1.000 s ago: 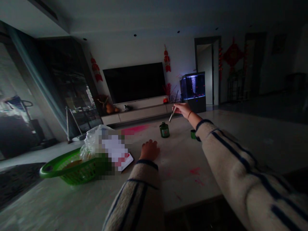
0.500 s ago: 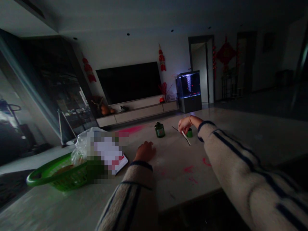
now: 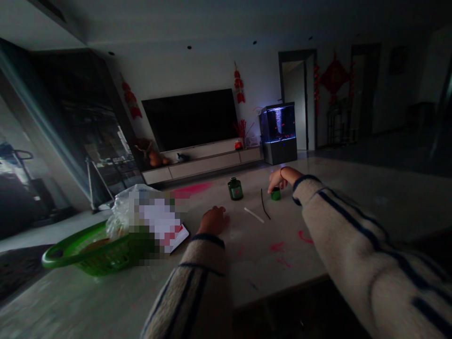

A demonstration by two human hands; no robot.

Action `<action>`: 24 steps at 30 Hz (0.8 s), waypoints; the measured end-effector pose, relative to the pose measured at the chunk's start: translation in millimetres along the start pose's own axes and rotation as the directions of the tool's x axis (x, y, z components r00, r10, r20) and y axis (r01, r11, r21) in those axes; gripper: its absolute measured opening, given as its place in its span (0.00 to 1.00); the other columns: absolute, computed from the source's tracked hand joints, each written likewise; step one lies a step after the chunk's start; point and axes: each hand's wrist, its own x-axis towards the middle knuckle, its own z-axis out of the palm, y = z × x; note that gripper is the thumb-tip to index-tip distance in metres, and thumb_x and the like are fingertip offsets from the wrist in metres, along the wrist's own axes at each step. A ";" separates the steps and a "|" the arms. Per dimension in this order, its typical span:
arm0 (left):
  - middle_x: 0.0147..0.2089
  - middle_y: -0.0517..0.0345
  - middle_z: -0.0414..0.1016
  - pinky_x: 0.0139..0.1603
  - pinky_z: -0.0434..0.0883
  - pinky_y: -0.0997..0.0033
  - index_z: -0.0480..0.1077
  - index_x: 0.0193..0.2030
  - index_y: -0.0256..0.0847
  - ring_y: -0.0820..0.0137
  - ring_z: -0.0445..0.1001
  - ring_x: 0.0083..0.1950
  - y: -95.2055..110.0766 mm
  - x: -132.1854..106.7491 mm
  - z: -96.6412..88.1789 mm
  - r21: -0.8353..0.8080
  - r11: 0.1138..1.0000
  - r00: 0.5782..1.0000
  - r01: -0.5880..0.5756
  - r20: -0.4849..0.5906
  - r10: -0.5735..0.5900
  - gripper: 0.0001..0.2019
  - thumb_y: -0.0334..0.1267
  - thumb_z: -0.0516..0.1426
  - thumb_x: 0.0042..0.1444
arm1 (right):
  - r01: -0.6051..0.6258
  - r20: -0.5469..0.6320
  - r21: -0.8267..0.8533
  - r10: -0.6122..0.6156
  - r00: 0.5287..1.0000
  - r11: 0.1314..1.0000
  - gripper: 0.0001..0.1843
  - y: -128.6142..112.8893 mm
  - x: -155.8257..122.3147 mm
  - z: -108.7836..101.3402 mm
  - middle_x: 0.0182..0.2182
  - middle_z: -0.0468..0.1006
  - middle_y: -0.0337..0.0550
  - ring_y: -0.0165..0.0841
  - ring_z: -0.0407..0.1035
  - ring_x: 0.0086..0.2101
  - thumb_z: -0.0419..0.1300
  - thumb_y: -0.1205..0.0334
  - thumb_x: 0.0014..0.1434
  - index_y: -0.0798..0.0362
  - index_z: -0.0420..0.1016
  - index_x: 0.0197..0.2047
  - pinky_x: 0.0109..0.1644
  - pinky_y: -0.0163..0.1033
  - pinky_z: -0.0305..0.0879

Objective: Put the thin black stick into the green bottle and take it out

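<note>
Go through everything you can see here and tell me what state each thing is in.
Left hand, resting empty on the table
Right hand, over the small green cup
Small green cup, upright
Green bottle, upright, dark top on
White stick, lying flat
Thin dark stick, lying flat, apart from the white stick
Television, screen dark
Aquarium, lit

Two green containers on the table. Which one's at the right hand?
The short green lid or cup, directly under the right hand. The taller green bottle stands apart from that hand, further left.
</note>
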 end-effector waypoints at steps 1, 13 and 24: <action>0.50 0.49 0.68 0.47 0.65 0.70 0.63 0.52 0.40 0.65 0.69 0.49 0.1 0.0 0.0 0.003 1.000 1.000 -0.001 0.000 0.001 0.20 0.43 0.46 0.55 | 0.011 0.005 0.039 -0.011 1.000 0.999 0.16 -0.1 0.8 2.6 0.18 0.72 0.47 0.42 0.71 0.30 0.71 0.64 0.26 0.61 0.70 0.17 0.34 0.45 0.68; 0.49 0.48 0.69 0.46 0.65 0.68 0.65 0.51 0.40 0.64 0.70 0.48 0.7 -0.4 -1.0 -0.007 1.000 1.000 0.014 -0.009 -0.014 0.19 0.43 0.46 0.55 | 0.539 -0.443 0.309 -0.382 0.811 0.784 0.08 -63.4 25.6 20.6 0.23 0.75 0.41 0.26 0.68 0.24 0.63 0.68 0.42 0.59 0.72 0.28 0.30 0.31 0.66; 0.43 0.47 0.72 0.42 0.66 0.67 0.71 0.42 0.41 0.63 0.72 0.44 5.2 -1.5 -2.8 -0.021 1.000 0.999 -0.015 -0.042 0.014 0.15 0.43 0.50 0.52 | 0.563 -0.650 0.164 -0.340 0.680 0.810 0.17 -116.8 50.7 57.6 0.41 0.74 0.48 0.33 0.68 0.42 0.61 0.67 0.45 0.56 0.67 0.40 0.46 0.37 0.62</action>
